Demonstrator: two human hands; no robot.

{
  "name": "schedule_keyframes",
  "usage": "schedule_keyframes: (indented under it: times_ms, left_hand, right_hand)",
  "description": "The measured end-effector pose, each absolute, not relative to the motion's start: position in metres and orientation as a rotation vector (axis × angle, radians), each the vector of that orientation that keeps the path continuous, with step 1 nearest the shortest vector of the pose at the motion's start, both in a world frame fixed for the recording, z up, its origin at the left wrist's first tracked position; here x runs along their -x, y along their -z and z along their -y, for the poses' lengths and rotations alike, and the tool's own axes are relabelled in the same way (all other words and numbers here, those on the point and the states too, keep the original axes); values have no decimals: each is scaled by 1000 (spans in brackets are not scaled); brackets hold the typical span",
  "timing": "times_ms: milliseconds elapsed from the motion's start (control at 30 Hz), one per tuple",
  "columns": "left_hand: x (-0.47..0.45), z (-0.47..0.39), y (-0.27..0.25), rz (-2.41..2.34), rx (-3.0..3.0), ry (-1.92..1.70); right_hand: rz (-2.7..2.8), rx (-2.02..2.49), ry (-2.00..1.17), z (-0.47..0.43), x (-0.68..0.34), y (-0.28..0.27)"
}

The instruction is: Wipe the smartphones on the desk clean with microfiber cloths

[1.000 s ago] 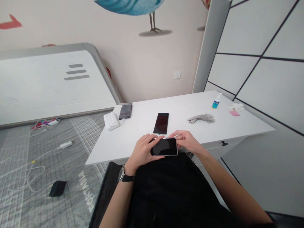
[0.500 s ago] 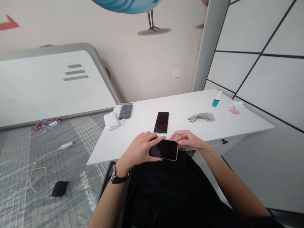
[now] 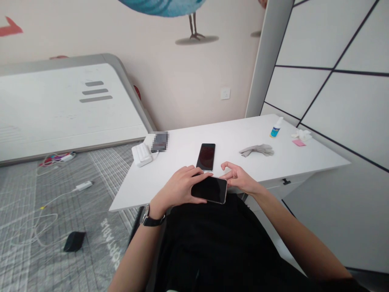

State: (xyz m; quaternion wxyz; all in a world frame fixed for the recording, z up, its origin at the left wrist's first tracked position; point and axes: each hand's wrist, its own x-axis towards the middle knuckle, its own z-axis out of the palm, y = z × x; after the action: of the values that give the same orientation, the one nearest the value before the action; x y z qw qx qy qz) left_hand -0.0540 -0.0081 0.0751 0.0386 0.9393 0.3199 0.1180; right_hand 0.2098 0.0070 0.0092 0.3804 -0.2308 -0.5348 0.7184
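Observation:
My left hand (image 3: 179, 187) is closed around the left end of a smartphone (image 3: 209, 189) with a dark screen, held sideways over my lap at the desk's front edge. The thumb lies along its lower edge and the fingers along its upper edge. At the phone's upper right corner, my right hand (image 3: 238, 178) has its thumb and lower fingers against the edge, while its index finger is raised and bent. Just beyond, a second dark smartphone (image 3: 206, 156) lies face up on the white desk (image 3: 182, 142).
A grey glove (image 3: 257, 150), a spray bottle (image 3: 276, 127), a white tissue (image 3: 301, 134) and a pink pad (image 3: 299, 142) lie to the right. A white case-like block (image 3: 142, 155) and a blurred-out dark item (image 3: 160, 142) occupy the left end. Cables (image 3: 39, 231) trail across the patterned surface at left.
My right index finger has lifted off the phone's corner and now sticks up, bent. The held phone tilts slightly differently; my left hand keeps its hold.

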Motion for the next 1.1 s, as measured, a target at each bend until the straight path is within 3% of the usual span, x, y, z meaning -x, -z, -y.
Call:
schedule_keyframes:
  times_ms: [267,500,1100]
  left_hand:
    - [57,-2,-73,-976,-2776,-501]
    - [54,-6,-56,-1377,-2741,-769]
    - [43,1,-50,-1515,-2819,-696]
  right_hand:
    - [1198,650,-1806,-8,-203,-15]
    - [1267,644,-1843,-13,-202,-15]
    - [1411,803,-1615,-11,-200,-9]
